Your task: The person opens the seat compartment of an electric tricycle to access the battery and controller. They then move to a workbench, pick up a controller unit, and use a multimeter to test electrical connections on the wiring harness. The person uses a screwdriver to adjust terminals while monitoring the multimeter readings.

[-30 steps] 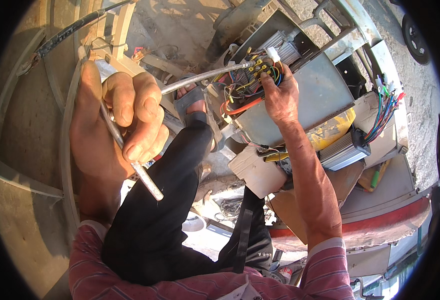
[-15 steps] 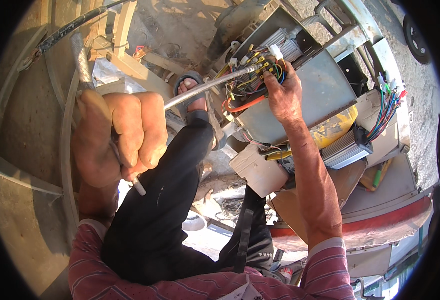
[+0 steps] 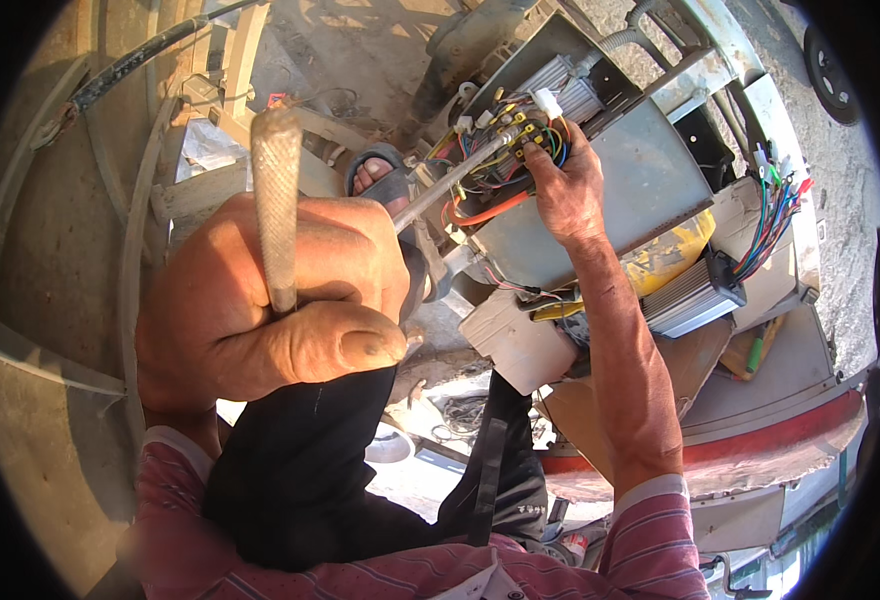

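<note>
In the middle left my left hand (image 3: 225,310) is closed round the knurled crossbar of a T-handle socket wrench (image 3: 450,190). The wrench's long shaft slants up and right, its socket end meeting a dark terminal block (image 3: 526,134) with yellow lugs. My right hand (image 3: 570,195) grips that block from the right, thumb on its near side; the fingers behind are partly hidden. Thin coloured wires and a thick orange cable (image 3: 495,212) crowd round the block. Just beyond sits a finned metal controller (image 3: 575,92) in an open metal box (image 3: 600,205).
Right of my forearm, a second finned controller (image 3: 690,300) with loose coloured wires (image 3: 775,225) rests by cardboard (image 3: 530,345) and a yellow-painted part (image 3: 670,255). A pale metal frame (image 3: 770,130) runs along the right. Bent metal bars (image 3: 140,270) stand at left. My sandalled foot (image 3: 385,180) is below the shaft.
My left hand has turned the wrench's crossbar and rolled over, thumb now across the front, and shifted slightly right. The right hand stays at the terminal block.
</note>
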### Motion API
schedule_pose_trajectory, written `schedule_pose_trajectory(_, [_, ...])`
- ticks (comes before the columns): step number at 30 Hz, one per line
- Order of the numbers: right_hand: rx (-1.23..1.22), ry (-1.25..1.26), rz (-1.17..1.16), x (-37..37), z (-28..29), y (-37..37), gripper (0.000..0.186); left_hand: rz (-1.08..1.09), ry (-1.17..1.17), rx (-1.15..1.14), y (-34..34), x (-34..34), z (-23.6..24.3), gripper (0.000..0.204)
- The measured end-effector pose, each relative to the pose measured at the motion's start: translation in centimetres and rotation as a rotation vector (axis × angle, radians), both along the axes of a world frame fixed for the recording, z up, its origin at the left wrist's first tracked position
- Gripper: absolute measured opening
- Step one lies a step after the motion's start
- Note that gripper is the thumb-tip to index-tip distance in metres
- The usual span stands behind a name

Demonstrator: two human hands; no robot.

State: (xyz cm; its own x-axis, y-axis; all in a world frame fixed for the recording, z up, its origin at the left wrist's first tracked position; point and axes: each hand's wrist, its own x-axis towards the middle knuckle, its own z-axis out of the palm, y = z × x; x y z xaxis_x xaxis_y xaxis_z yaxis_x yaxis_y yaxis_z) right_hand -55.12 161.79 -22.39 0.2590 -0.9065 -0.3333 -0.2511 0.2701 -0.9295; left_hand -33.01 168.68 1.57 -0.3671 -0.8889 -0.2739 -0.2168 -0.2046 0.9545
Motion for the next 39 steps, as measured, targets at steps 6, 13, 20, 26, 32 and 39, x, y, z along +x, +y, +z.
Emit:
schedule_pose_trajectory(6, [-0.079,0.051,-0.042,0.2,-0.5,0.5,0.034,0.252,0.023,-0.169,0.3,-0.5,-1.7,0.048])
schedule_pose_trajectory(13, [-0.067,-0.029,-0.14,1.0,-1.2,1.2,0.032,0.448,0.243,-0.249,2.5,-1.0,-3.5,0.057])
schedule_pose_trajectory(20, [-0.077,-0.031,-0.138,1.0,-1.4,1.2,0.029,0.691,0.161,-0.023,2.8,-1.8,-2.1,0.053])
schedule_pose_trajectory(26, [-0.099,-0.002,-0.124,1.0,-1.1,1.2,0.033,0.274,0.142,-0.306,-0.5,-1.7,-3.2,0.041])
schedule_pose_trajectory(32, [-0.088,-0.013,-0.138,1.0,-0.4,1.2,0.032,0.008,0.68,-0.208,-0.8,-1.6,-5.3,0.015])
schedule_pose_trajectory(39, [-0.048,-0.07,-0.246,1.9,-0.8,2.0,0.03,0.515,0.944,-0.204,-2.5,-0.7,-5.4,0.034])
